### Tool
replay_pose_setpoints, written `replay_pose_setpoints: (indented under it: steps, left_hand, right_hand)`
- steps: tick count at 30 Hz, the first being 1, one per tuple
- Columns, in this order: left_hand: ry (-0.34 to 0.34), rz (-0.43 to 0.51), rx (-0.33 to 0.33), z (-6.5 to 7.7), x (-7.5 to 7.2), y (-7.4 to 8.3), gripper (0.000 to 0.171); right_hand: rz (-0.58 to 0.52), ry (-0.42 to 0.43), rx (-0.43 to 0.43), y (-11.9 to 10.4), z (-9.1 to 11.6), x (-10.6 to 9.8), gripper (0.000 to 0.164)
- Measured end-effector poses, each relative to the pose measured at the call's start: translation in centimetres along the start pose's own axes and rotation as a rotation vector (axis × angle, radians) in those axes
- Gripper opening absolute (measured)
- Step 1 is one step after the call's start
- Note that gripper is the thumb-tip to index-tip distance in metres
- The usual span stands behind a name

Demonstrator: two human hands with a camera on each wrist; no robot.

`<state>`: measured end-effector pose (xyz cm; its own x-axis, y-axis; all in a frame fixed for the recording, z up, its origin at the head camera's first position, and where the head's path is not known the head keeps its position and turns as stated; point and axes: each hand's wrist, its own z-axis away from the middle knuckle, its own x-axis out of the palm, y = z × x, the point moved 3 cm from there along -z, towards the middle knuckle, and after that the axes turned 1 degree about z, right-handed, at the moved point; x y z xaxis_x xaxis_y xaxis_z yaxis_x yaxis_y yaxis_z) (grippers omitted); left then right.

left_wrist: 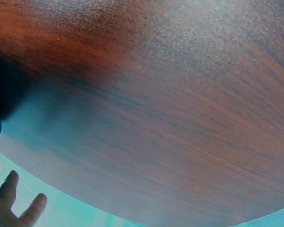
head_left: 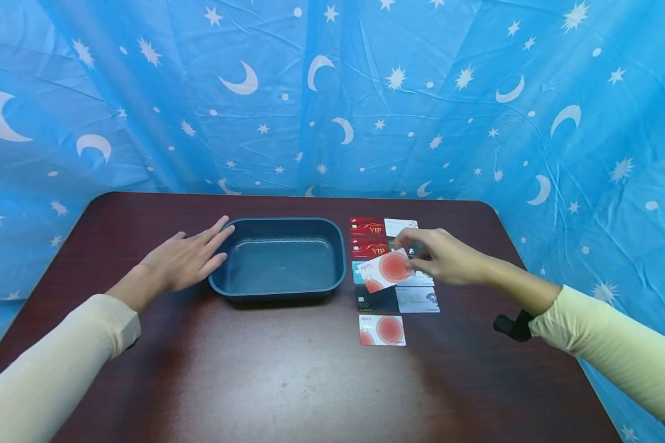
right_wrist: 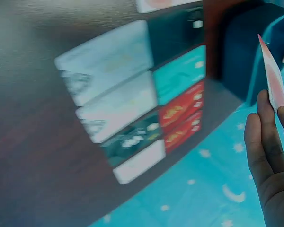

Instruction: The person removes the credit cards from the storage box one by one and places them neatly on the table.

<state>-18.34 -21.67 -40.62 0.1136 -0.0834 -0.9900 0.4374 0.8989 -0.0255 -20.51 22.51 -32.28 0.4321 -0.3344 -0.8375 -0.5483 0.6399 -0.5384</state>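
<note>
My right hand pinches a white card with red circles by its right edge, holding it above the card rows; the right wrist view shows this card nearly edge-on between thumb and fingers. A matching white and red card lies flat at the near end of the rows. My left hand rests with spread, straight fingers at the left rim of a dark blue-grey plastic basin, whose inside holds nothing. In the left wrist view only a few fingertips show at the lower left.
Two columns of cards lie right of the basin: red VIP cards, a white card, a dark VIP card, a silver card and a teal card. Beyond the brown table hangs a blue moon-and-star curtain.
</note>
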Motion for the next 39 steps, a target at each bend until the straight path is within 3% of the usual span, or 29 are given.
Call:
replay_pose_setpoints:
  steps: [8,18,39]
  left_hand:
    - [-0.001,-0.008,0.005,0.1,-0.1,-0.1,0.067]
    - [0.002,-0.005,0.005,0.1,0.2,0.0,0.067]
    - [0.003,-0.003,0.003,0.0,-0.1,0.0,0.066]
  right_hand:
    - [-0.050,0.012,0.085,3.6,3.4,1.3,0.035]
    - [-0.131,-0.023,0.151,6.4,6.5,3.0,0.033]
    - [-0.230,-0.067,0.197,8.9,9.2,5.9,0.030]
